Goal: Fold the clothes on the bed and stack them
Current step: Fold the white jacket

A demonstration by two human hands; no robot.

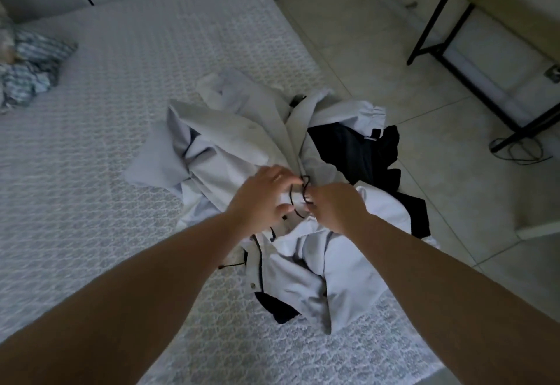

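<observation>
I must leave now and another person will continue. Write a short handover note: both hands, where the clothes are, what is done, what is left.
Left hand: on the white jacket, fingers at its thin black cord.
Right hand: pinches the same cord.
Clothes: the white jacket lies crumpled near the right edge of the bed, a black garment partly under it. A blue checked garment lies bunched at the far left.
Done: nothing folded or stacked in view.
Left: fold the jacket, the black garment and the checked one, then stack them.
</observation>
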